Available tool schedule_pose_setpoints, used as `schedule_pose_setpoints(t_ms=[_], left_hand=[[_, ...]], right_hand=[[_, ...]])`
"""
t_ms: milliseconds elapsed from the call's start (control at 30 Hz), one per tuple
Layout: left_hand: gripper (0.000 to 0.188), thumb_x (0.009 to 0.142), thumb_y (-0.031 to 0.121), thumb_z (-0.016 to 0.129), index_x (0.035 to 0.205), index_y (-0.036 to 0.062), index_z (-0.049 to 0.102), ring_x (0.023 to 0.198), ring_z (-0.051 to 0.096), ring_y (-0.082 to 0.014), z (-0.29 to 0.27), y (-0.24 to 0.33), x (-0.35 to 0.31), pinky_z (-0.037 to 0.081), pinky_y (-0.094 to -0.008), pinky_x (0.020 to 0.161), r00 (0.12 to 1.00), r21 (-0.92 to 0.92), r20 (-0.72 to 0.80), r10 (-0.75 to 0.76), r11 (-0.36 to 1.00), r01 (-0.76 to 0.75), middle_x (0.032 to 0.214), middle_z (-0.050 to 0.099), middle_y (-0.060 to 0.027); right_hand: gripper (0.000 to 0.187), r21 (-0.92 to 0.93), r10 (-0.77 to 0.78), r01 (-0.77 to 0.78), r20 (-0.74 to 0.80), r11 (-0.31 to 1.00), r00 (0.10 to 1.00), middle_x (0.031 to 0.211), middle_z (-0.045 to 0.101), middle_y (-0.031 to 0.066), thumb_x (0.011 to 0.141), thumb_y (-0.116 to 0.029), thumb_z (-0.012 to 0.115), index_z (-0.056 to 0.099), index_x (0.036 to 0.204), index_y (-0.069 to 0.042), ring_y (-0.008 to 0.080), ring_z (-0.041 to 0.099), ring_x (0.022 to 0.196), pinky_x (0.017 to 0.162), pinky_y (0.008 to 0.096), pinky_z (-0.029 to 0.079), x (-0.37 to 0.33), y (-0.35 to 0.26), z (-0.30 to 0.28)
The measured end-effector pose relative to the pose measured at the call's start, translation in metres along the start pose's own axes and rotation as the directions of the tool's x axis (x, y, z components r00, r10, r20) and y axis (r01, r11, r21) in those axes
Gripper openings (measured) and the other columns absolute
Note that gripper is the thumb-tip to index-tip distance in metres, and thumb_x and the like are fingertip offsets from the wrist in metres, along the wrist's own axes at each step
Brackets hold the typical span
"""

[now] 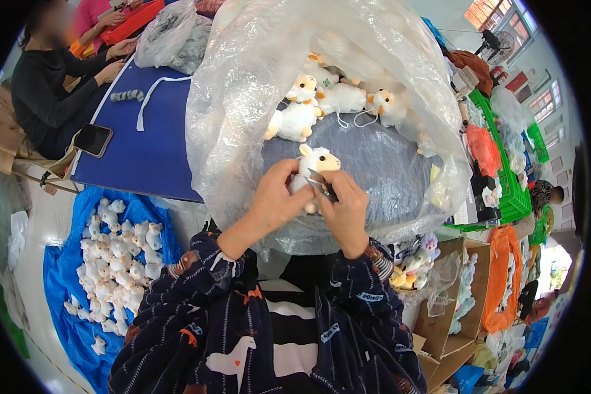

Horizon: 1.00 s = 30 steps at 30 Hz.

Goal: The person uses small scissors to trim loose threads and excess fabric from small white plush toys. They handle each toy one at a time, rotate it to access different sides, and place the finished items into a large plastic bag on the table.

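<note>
A small white plush sheep (320,159) with a cream muzzle and dark eye sits upright between my hands, over the mouth of a big clear plastic bag. My left hand (276,197) is closed around the toy's left side. In my right hand (348,207) is a pair of small metal thread snips (322,186), its blades against the sheep's chest. Whether a thread lies between the blades is too small to tell. Farther inside the bag (233,98) lie several similar plush sheep (343,98), some with white cord loops.
On the blue table (154,151) lie a phone (94,140), a white strap and a grey fuzzy piece. At lower left a blue sack (62,289) holds many small white plush pieces. Cardboard boxes (466,295) and green crates (515,197) stand right. A co-worker (52,79) sits at far left.
</note>
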<state>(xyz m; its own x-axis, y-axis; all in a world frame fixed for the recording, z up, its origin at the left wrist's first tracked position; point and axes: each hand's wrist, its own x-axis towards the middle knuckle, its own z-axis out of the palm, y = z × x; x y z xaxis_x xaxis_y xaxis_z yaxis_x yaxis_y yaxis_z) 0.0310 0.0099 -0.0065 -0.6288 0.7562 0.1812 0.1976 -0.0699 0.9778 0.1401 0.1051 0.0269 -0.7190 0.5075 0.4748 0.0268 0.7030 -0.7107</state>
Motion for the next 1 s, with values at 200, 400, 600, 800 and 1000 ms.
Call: schedule_pose_setpoints(t_ms=[200, 400, 600, 800, 1000], left_hand=[[0.040, 0.087, 0.018, 0.054, 0.120, -0.0043, 0.045, 0.100, 0.056, -0.0172, -0.030, -0.004, 0.007, 0.045, -0.0303, 0.085, 0.950, -0.684, 0.156, -0.269, 0.665, 0.300, 0.111, 0.055, -0.0102], [0.045, 0.087, 0.017, 0.054, 0.125, -0.0028, 0.039, 0.109, 0.050, -0.0190, -0.029, -0.005, 0.004, 0.043, -0.0345, 0.091, 0.923, -0.871, 0.348, -0.162, 0.308, 0.383, 0.120, 0.049, -0.0126], [0.048, 0.085, 0.011, 0.053, 0.128, -0.0002, 0.036, 0.110, 0.050, -0.0202, -0.036, -0.004, -0.010, 0.042, -0.0342, 0.092, 0.969, -0.678, 0.241, -0.059, 0.703, 0.212, 0.121, 0.048, -0.0124], [0.047, 0.083, 0.008, 0.056, 0.126, 0.0003, 0.039, 0.109, 0.050, -0.0191, -0.039, -0.007, -0.012, 0.042, -0.0332, 0.093, 0.946, -0.758, 0.314, -0.085, 0.578, 0.304, 0.119, 0.050, -0.0105], [0.046, 0.080, 0.006, 0.061, 0.122, -0.0001, 0.043, 0.107, 0.051, -0.0168, -0.034, 0.000, -0.017, 0.042, -0.0304, 0.091, 0.987, -0.691, 0.091, -0.134, 0.705, 0.159, 0.116, 0.052, -0.0078]], right_hand=[[0.019, 0.274, 0.338, -0.414, 0.286, 0.868, 0.897, 0.077, 0.063, 0.0009, 0.082, -0.015, 0.062, 0.062, 0.090, 0.002, 0.0062, 0.052, 0.067, 0.059, 0.0210, 0.041, -0.007, 0.006, -0.039], [0.038, 0.477, 0.455, -0.499, 0.215, 0.724, 0.864, 0.089, 0.062, 0.0049, 0.082, -0.018, 0.063, 0.053, 0.113, 0.002, 0.0053, 0.052, 0.073, 0.064, 0.0194, 0.043, -0.023, 0.015, -0.002], [0.043, 0.594, 0.436, -0.522, 0.298, 0.612, 0.849, 0.095, 0.057, 0.0041, 0.080, -0.016, 0.064, 0.050, 0.116, 0.002, 0.0076, 0.052, 0.080, 0.066, 0.0186, 0.043, -0.024, -0.002, 0.006], [0.053, 0.481, 0.279, -0.230, -0.033, 0.846, 0.960, 0.100, 0.054, 0.0053, 0.074, -0.013, 0.070, 0.046, 0.120, 0.000, 0.0080, 0.052, 0.078, 0.062, 0.0167, 0.042, -0.030, 0.006, 0.020], [0.037, 0.459, 0.266, -0.230, -0.013, 0.858, 0.964, 0.085, 0.054, 0.0011, 0.074, -0.011, 0.071, 0.053, 0.104, 0.001, 0.0055, 0.044, 0.062, 0.053, 0.0173, 0.036, -0.031, 0.000, 0.014]])
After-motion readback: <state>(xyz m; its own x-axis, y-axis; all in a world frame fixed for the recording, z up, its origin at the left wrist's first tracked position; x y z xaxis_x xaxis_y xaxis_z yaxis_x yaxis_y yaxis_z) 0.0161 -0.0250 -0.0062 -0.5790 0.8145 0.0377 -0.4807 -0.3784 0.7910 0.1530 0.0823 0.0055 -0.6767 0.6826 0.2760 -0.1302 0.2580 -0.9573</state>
